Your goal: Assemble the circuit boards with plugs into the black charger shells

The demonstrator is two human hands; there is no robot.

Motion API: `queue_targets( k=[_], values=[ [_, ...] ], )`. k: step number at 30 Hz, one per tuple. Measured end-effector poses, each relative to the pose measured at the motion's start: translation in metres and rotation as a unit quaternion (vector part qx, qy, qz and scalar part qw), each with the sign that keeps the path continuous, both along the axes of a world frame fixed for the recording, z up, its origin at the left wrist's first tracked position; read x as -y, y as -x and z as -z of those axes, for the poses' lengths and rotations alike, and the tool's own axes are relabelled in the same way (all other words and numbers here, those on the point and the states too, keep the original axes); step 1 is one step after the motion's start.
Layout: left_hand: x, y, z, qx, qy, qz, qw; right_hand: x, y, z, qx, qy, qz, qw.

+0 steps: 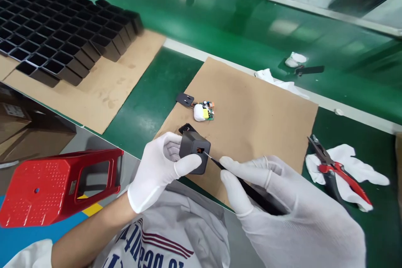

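Two gloved hands (238, 188) grip one charger case (194, 153), one screwdriver (248, 190).

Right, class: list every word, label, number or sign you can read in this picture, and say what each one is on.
Shirt: large dark letters, upside down and cut off by folds, not readable as a word.
Stool: small label on its side, too small to read.
Box at the left edge: pale label, blurred.
Housing in the left hand, tool in the right hand, pliers: no text.
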State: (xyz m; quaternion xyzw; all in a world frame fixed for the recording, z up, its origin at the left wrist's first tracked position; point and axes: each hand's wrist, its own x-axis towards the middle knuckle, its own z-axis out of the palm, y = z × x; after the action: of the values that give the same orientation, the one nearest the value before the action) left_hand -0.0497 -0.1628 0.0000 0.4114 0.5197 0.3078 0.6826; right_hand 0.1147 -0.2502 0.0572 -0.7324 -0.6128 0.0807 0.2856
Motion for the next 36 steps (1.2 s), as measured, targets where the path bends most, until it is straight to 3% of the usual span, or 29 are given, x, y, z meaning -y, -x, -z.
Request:
queue_targets(
  k=[9, 18, 23, 28, 36],
  values=[
    [0.008, -0.002, 0.000, -0.033, -0.083, -0.026, 0.996, -0.001, 0.004, 0.000, 0.025, -0.004, -0.010, 1.000],
    [0.016, -0.004, 0.005, -0.116, -0.181, -0.053, 0.975, 0.000, 0.016, 0.001, 0.087, 0.048, 0.046, 0.994],
    [0.020, -0.003, 0.012, -0.197, -0.267, -0.071, 0.941, -0.003, 0.016, 0.014, 0.085, 0.093, 0.020, 0.992],
    [0.019, 0.001, 0.015, -0.291, -0.368, -0.064, 0.881, -0.012, 0.014, 0.022, -0.053, 0.215, -0.029, 0.975],
    [0.013, 0.008, 0.020, -0.350, -0.466, -0.064, 0.810, -0.019, 0.018, 0.041, -0.188, 0.185, -0.026, 0.964]
  ],
)
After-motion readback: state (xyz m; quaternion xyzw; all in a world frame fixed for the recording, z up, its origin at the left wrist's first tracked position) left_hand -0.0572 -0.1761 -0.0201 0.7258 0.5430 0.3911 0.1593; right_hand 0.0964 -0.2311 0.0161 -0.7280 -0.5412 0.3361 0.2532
